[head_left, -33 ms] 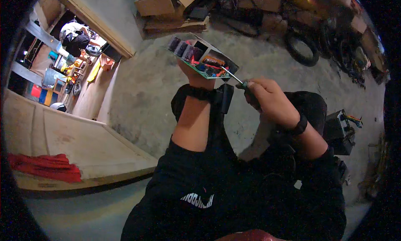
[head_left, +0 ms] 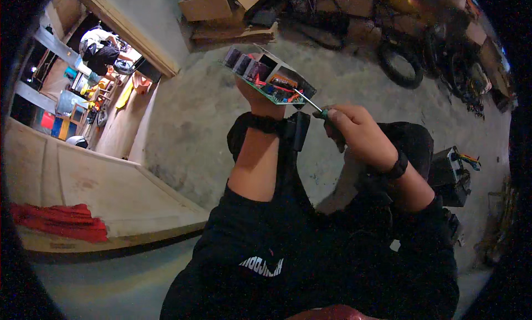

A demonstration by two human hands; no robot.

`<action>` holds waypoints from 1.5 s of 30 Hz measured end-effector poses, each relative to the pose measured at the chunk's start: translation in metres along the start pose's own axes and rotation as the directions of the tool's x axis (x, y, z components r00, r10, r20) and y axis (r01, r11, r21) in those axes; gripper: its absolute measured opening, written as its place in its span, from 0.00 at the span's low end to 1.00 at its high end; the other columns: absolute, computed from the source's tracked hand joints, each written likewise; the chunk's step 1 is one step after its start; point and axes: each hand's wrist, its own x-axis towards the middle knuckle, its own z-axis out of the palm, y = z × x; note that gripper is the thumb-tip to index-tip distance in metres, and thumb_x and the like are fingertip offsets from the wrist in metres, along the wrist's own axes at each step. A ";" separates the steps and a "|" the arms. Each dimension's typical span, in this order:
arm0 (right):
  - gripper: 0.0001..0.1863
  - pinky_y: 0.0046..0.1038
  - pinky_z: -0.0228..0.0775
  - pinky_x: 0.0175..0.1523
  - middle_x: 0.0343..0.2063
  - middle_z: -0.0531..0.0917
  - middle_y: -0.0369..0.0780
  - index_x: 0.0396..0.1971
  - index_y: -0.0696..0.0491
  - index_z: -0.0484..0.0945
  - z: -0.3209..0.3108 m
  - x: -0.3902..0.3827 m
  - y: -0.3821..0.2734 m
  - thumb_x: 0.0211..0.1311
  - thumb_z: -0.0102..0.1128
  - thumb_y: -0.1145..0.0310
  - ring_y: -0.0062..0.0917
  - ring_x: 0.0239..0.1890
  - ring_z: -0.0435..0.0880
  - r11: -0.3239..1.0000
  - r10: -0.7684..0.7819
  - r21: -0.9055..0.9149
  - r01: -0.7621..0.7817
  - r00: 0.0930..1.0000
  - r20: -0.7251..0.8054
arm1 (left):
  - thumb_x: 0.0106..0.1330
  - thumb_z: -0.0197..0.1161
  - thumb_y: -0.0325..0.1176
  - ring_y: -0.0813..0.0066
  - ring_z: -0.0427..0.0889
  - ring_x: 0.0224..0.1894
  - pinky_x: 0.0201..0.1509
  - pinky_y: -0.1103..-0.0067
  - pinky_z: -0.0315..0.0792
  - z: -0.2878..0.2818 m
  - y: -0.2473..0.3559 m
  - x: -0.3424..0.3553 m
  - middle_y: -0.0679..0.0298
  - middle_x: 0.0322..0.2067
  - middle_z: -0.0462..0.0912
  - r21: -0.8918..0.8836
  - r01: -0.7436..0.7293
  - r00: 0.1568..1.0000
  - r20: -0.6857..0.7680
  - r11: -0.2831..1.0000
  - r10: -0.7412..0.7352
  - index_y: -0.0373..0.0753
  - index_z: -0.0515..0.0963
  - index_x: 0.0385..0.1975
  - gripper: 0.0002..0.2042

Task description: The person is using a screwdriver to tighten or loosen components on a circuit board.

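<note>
My left hand (head_left: 256,100) is raised at centre, closed around the underside of a circuit board (head_left: 265,94); most of its fingers are hidden behind the board. The board is tilted and carries several dark cylindrical parts, pale metal plates, an orange-brown coil (head_left: 285,80) and red wires. My right hand (head_left: 359,132) grips a screwdriver (head_left: 312,102) by its green handle. The thin metal shaft points up and left, its tip at the board's right side near the coil. Whether the tip touches a part is too small to tell.
Right of my knee, a dark metal box (head_left: 449,178) with coloured wires stands on the concrete floor (head_left: 191,120). Tyres (head_left: 400,65) and cardboard boxes (head_left: 205,8) lie along the far side. Left are a pale low wall (head_left: 111,178), a red cloth (head_left: 61,222) and another person (head_left: 101,48) beyond an opening.
</note>
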 end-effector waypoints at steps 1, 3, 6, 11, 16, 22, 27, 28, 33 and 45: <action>0.15 0.29 0.78 0.30 0.27 0.80 0.37 0.38 0.59 0.79 0.000 -0.001 0.000 0.73 0.55 0.61 0.21 0.28 0.80 0.999 0.020 0.043 -0.020 1.000 -0.003 | 0.74 0.49 0.52 0.69 0.81 0.35 0.39 0.67 0.77 0.001 0.000 0.001 0.69 0.31 0.80 0.036 -0.038 0.998 0.046 0.999 0.036 0.50 0.74 0.33 0.15; 0.15 0.26 0.80 0.31 0.31 0.81 0.37 0.44 0.60 0.80 0.002 -0.003 -0.001 0.72 0.58 0.62 0.19 0.30 0.80 0.997 0.014 0.070 -0.014 1.000 -0.012 | 0.74 0.48 0.52 0.70 0.81 0.34 0.38 0.67 0.77 0.002 0.001 -0.003 0.70 0.30 0.80 0.064 -0.057 0.997 0.048 0.996 0.054 0.50 0.73 0.33 0.15; 0.17 0.23 0.81 0.32 0.33 0.82 0.38 0.51 0.61 0.79 0.006 -0.005 -0.002 0.71 0.61 0.64 0.18 0.30 0.80 0.998 -0.044 0.034 0.044 0.999 -0.015 | 0.74 0.48 0.50 0.71 0.80 0.33 0.36 0.68 0.77 0.004 -0.001 -0.011 0.70 0.29 0.79 0.062 -0.040 0.997 0.063 0.997 0.036 0.50 0.72 0.31 0.15; 0.16 0.23 0.75 0.29 0.28 0.82 0.36 0.48 0.60 0.81 0.005 -0.002 -0.005 0.70 0.62 0.63 0.17 0.27 0.79 0.991 -0.080 -0.106 0.075 0.996 -0.042 | 0.73 0.49 0.51 0.70 0.81 0.32 0.35 0.70 0.77 0.004 0.001 -0.011 0.67 0.30 0.81 0.046 -0.014 0.993 0.117 0.999 0.009 0.48 0.74 0.33 0.16; 0.15 0.21 0.68 0.29 0.27 0.81 0.33 0.45 0.57 0.82 -0.006 0.000 -0.003 0.73 0.58 0.60 0.14 0.26 0.74 0.974 0.205 -0.125 -0.188 0.969 0.136 | 0.72 0.50 0.52 0.68 0.82 0.32 0.36 0.69 0.78 0.003 0.000 -0.011 0.67 0.29 0.81 0.102 0.008 1.000 0.021 0.995 -0.010 0.48 0.76 0.34 0.16; 0.18 0.21 0.69 0.31 0.29 0.82 0.32 0.50 0.55 0.82 -0.015 -0.004 -0.005 0.75 0.54 0.57 0.13 0.28 0.75 0.989 0.129 -0.100 -0.105 0.951 0.282 | 0.72 0.49 0.54 0.66 0.83 0.35 0.39 0.66 0.80 -0.003 -0.002 -0.013 0.67 0.32 0.83 0.077 0.024 0.999 0.024 0.997 -0.026 0.48 0.77 0.36 0.17; 0.18 0.23 0.71 0.33 0.28 0.83 0.33 0.49 0.55 0.82 -0.014 -0.008 -0.017 0.77 0.52 0.57 0.16 0.27 0.77 0.976 0.172 -0.150 -0.157 0.980 0.095 | 0.72 0.49 0.55 0.65 0.84 0.37 0.42 0.64 0.80 -0.014 -0.001 -0.005 0.68 0.33 0.84 0.065 0.025 1.000 -0.003 0.998 -0.025 0.49 0.78 0.36 0.18; 0.19 0.24 0.72 0.33 0.29 0.84 0.34 0.48 0.56 0.82 -0.013 -0.008 -0.018 0.77 0.51 0.56 0.18 0.27 0.79 0.967 0.166 -0.205 -0.154 0.985 0.044 | 0.72 0.49 0.55 0.65 0.84 0.37 0.42 0.65 0.80 -0.015 0.000 -0.004 0.68 0.33 0.84 0.059 0.016 0.997 0.068 0.998 -0.020 0.49 0.78 0.36 0.18; 0.18 0.29 0.75 0.39 0.33 0.86 0.38 0.49 0.57 0.82 -0.004 -0.004 -0.005 0.75 0.54 0.59 0.23 0.30 0.81 0.964 -0.157 -0.244 0.102 0.964 -0.214 | 0.71 0.49 0.58 0.64 0.83 0.36 0.42 0.64 0.79 -0.004 0.005 -0.008 0.68 0.33 0.83 0.035 -0.035 0.991 0.132 0.999 0.030 0.50 0.78 0.35 0.19; 0.15 0.29 0.76 0.39 0.31 0.86 0.41 0.46 0.58 0.80 -0.001 -0.003 0.000 0.68 0.65 0.63 0.25 0.32 0.84 0.848 -0.522 -0.318 0.425 0.776 -0.354 | 0.69 0.46 0.65 0.60 0.82 0.39 0.46 0.61 0.78 0.001 0.015 -0.018 0.65 0.34 0.83 0.079 0.038 0.999 0.019 0.996 -0.039 0.49 0.79 0.35 0.25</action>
